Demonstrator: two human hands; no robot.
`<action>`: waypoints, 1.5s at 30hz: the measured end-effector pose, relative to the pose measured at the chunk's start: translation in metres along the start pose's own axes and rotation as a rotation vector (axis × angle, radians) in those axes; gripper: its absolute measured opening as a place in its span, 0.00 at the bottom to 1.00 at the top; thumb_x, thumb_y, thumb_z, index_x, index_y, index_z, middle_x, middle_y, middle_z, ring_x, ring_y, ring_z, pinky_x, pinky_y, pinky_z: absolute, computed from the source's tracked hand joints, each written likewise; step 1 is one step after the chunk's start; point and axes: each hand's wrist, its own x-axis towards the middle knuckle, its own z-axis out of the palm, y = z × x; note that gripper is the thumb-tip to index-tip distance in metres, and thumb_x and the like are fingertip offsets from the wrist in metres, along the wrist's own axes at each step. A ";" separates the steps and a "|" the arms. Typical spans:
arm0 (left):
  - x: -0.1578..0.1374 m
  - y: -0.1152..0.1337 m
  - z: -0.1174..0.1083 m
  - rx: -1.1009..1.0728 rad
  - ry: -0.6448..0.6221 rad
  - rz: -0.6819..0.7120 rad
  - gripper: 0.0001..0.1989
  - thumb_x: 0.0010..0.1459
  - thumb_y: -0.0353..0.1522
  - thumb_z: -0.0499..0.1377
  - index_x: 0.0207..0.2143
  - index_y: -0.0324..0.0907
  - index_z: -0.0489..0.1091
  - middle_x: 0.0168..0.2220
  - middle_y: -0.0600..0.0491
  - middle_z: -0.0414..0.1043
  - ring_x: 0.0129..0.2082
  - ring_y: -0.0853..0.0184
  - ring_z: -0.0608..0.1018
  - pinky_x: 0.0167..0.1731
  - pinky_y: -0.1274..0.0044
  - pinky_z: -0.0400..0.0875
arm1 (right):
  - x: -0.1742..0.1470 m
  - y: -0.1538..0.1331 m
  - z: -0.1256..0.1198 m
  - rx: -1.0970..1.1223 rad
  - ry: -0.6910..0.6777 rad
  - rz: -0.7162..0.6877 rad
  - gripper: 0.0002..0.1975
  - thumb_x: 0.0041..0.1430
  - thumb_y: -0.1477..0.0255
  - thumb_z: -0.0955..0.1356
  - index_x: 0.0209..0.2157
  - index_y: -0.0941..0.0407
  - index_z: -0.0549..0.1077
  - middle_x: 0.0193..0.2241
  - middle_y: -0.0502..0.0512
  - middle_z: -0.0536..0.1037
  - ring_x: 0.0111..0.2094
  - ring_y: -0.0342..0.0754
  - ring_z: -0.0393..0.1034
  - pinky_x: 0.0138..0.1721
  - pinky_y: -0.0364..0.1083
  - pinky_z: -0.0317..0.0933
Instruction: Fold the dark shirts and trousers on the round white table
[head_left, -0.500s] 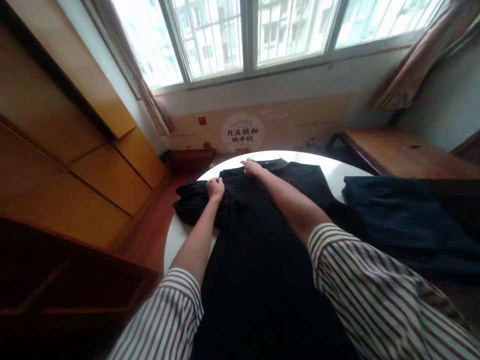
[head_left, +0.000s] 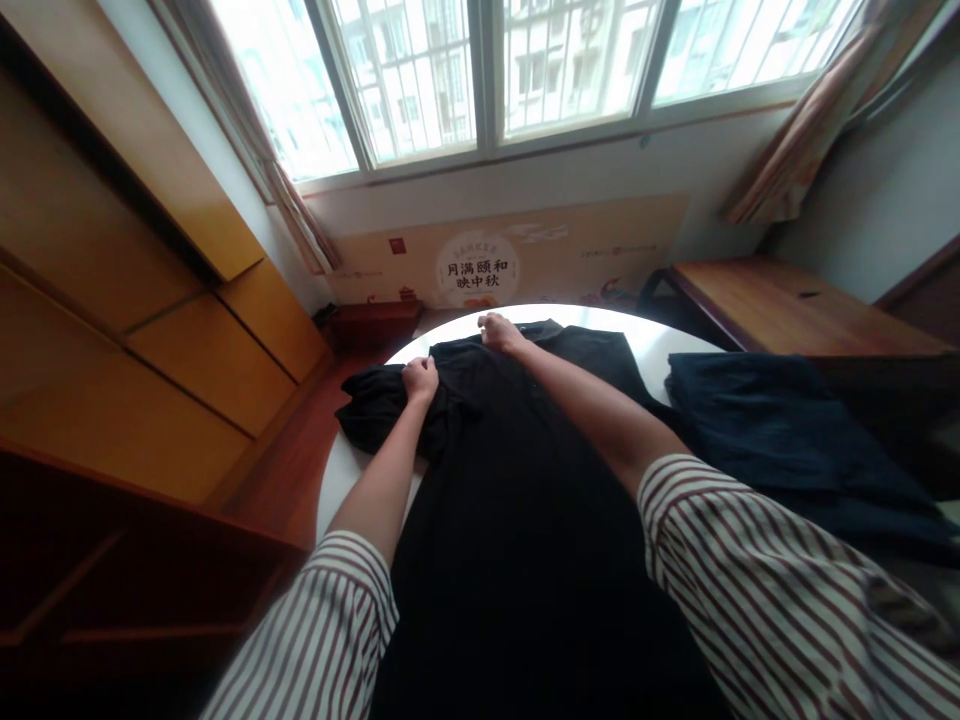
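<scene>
A black shirt (head_left: pixel 525 520) lies spread out, its collar at the far side and its lower part toward me. My left hand (head_left: pixel 421 379) is closed on the cloth at the shirt's left shoulder. Beside that hand, bunched black cloth (head_left: pixel 375 400) lies at the table's left edge; I cannot tell whether it is the sleeve or a separate garment. Near the collar, my right hand (head_left: pixel 500 334) has its fingers curled on the shirt's top edge, pinching the fabric. The fingertips are partly hidden.
Under the shirt is a round white table (head_left: pixel 651 345). Folded dark blue cloth (head_left: pixel 757 410) lies on the right. A wooden desk (head_left: pixel 750 295) stands at the back right, a wooden cabinet (head_left: pixel 180 370) at the left. Windows (head_left: pixel 570 70) are ahead.
My right hand's fingers, stretched out before, are now curled in at the shirt's top edge. My left hand keeps its hold. The whole view has shifted slightly.
</scene>
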 end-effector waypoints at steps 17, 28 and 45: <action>0.001 0.000 -0.002 0.012 0.000 -0.001 0.15 0.63 0.33 0.52 0.39 0.36 0.79 0.43 0.38 0.79 0.44 0.56 0.79 0.45 0.73 0.68 | -0.047 0.147 -0.051 -0.129 -0.095 0.322 0.29 0.56 0.51 0.69 0.53 0.54 0.75 0.60 0.66 0.64 0.61 0.65 0.56 0.56 0.58 0.58; 0.003 -0.004 0.000 0.030 0.011 0.020 0.16 0.64 0.34 0.52 0.40 0.36 0.78 0.43 0.39 0.79 0.44 0.56 0.79 0.46 0.73 0.68 | -0.040 0.136 -0.033 -0.153 -0.013 0.298 0.18 0.63 0.75 0.60 0.51 0.60 0.74 0.53 0.67 0.73 0.56 0.59 0.63 0.57 0.54 0.56; -0.050 0.024 -0.058 -0.071 0.050 0.250 0.12 0.66 0.31 0.51 0.44 0.38 0.73 0.44 0.44 0.76 0.43 0.63 0.78 0.48 0.76 0.68 | -0.223 -0.015 -0.084 -0.169 -0.190 -0.317 0.10 0.64 0.70 0.64 0.40 0.58 0.75 0.41 0.62 0.78 0.40 0.51 0.73 0.38 0.44 0.62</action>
